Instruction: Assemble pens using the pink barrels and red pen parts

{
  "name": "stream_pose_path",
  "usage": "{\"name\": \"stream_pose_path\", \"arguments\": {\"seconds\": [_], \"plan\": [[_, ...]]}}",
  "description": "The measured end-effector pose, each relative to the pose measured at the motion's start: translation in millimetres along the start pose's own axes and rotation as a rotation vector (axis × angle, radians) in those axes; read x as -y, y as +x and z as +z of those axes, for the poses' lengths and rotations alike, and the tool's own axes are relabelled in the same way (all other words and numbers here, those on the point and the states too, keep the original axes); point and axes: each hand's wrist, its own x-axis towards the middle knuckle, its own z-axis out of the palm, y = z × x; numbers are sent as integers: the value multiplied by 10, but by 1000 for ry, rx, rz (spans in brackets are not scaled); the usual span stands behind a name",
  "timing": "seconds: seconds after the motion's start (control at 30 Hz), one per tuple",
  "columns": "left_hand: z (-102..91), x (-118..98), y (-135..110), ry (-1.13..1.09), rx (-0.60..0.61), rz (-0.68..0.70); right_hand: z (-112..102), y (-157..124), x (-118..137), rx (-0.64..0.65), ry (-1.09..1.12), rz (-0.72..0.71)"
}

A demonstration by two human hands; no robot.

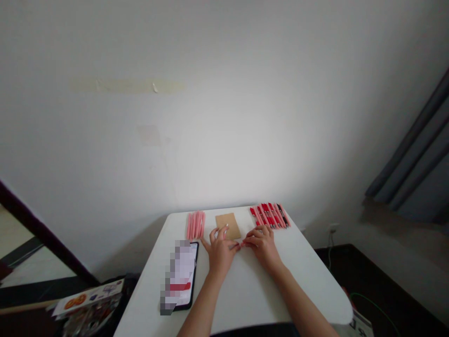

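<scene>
My left hand (220,249) and my right hand (262,243) meet over the middle of the white table (245,295). Thumb and index finger of each are closed around a small, thin pink piece (242,244), mostly hidden by the fingertips. The other fingers of my left hand are spread, some over the near part of a brown square card (229,221). Left of the card lie several pink sticks (195,224) side by side. To the right, several red pens with pink sticks among them (269,216) lie in a row, with a black pen (282,214) near the end.
A phone (182,276) with a partly blurred screen lies by my left forearm. The wall (224,117) stands behind the table's far edge. Below left is an open container with a printed box (89,297). A grey curtain (417,164) hangs at right, near a plugged-in cable (330,243).
</scene>
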Motion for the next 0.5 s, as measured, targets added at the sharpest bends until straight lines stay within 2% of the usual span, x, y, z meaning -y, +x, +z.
{"name": "stream_pose_path", "arguments": {"seconds": [0.3,0.5], "plan": [[33,11,-6,16,-46,20,-27,12,40,93,-34,5],[20,15,-13,11,-72,30,-27,7,-3,101,-34,53]]}}
